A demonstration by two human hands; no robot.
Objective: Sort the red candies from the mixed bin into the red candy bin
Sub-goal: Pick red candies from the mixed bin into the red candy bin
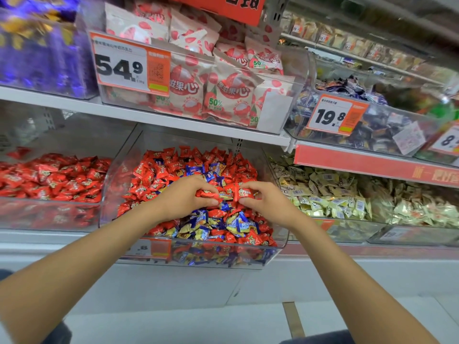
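Picking out reds looks like the step going on right now. The biggest thing is the white shelf [173, 122], with clear tubs sitting under it. The mixed bin [113, 184] is in the middle, right in front of the person. It is full of red sweets and blue-and-yellow candies [238, 223], all jumbled up. The red candy bin [44, 219] is just beside it on the person's left and seems to hold only reds. A bin of pale candies [347, 207] sits on the other side.

Both hands are low over the middle of the mixed bin, near each other. The left hand [188, 198] has its fingers curled down over a red candy [207, 194]. It may have more tucked under, but that is hard to see. The right hand [264, 201] pinches a second red candy [244, 193] between its thumb and fingertips.

That second red candy lies on its side. Its long way runs left to right across the view, and its printed face looks up. The one in the left hand lies across the same way.

Next, the hands will likely need to lift up, go left over the clear wall between the tubs, and let go above the red pile. No blue ones should come along. Lots of reds are left in the mix, so the job looks far from done.
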